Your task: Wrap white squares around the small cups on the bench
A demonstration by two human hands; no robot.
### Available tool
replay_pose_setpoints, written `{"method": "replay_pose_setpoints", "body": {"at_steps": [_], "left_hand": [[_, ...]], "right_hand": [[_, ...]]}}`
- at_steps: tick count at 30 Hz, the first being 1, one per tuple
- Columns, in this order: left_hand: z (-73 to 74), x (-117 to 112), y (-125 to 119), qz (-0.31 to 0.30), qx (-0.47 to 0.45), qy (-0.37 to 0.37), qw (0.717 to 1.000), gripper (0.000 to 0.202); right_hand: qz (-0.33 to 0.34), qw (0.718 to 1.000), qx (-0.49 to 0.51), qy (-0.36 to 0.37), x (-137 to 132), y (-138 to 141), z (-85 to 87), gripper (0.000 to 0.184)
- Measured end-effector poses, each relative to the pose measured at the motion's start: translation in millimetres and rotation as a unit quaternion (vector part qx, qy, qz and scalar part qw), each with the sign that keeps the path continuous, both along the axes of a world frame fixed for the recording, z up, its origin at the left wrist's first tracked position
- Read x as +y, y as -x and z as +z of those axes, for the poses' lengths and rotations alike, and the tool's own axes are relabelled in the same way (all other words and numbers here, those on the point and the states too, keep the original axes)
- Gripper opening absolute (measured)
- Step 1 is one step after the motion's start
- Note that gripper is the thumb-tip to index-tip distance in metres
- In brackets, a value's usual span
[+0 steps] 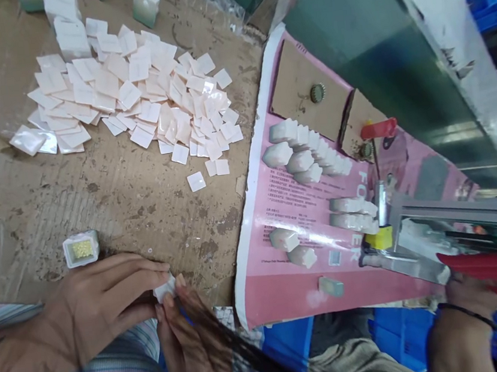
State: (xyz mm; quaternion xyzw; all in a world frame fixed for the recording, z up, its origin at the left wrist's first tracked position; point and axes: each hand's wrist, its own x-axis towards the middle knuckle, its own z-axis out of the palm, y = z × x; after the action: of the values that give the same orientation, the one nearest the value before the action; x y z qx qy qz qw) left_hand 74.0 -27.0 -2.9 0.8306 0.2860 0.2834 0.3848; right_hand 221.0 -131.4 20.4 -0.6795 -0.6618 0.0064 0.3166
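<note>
As both hands met at the near edge of the brown, cardboard-covered table, it was fingertip work all the way! The left hand had its fingers stretched nearly straight, tips against a small white, hard-looking piece; the right hand pointed up from below, thumb and finger pinching that same piece. Both were gripping it, then, neither one free.

The step in hand looked like close handling, perhaps pressing or turning the piece, though which could not be told. And the next move? It seemed to call for a steady left hand and a light right one, clear of the long dark hair trailing across.

What of the piece itself? Plain white, mostly lost behind fingers, its full shape hidden. Just beyond the left hand stood a small, open, whitish box with yellow granules inside, and farther up, what a spread: a heap of thin, glossy, pale-pink square tiles, overlapping every which way! Off to the right, on a pink printed sheet, short white-and-pale-green blocks lay in clusters.
</note>
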Motion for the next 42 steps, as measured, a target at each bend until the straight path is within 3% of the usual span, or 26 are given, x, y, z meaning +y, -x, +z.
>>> {"method": "replay_pose_setpoints", "body": {"at_steps": [3,8,18,24,30,38,42], "left_hand": [[-1.2,-2,-5,0.019,0.009,-0.03,0.999,0.02],[-0.2,-4,-11,0.032,0.007,-0.06,0.998,0.019],[-0.2,-2,-14,0.044,-0.006,-0.079,0.996,0.022],[-3.6,-9,-12,0.043,-0.025,-0.097,0.994,0.022],[-2.3,-14,-10,0.044,-0.032,-0.072,0.996,0.02],[2.7,-8,-6,0.023,-0.011,-0.066,0.997,0.024],[-1.2,-6,-6,0.014,-0.009,-0.088,0.996,0.024]], "right_hand": [[-0.035,0.998,-0.045,-0.036,10,1,6.8,0.019],[-0.011,0.996,-0.083,-0.027,16,-1,12.1,0.021],[-0.053,0.998,-0.003,-0.034,6,6,1.5,0.015],[-0.105,0.994,-0.019,-0.01,4,8,10.6,0.024],[-0.042,0.998,-0.019,0.051,2,-1,20.5,0.031],[-0.019,0.99,-0.136,0.038,9,5,27.5,0.03],[0.004,0.99,-0.138,0.016,6,3,19.3,0.026]]}}
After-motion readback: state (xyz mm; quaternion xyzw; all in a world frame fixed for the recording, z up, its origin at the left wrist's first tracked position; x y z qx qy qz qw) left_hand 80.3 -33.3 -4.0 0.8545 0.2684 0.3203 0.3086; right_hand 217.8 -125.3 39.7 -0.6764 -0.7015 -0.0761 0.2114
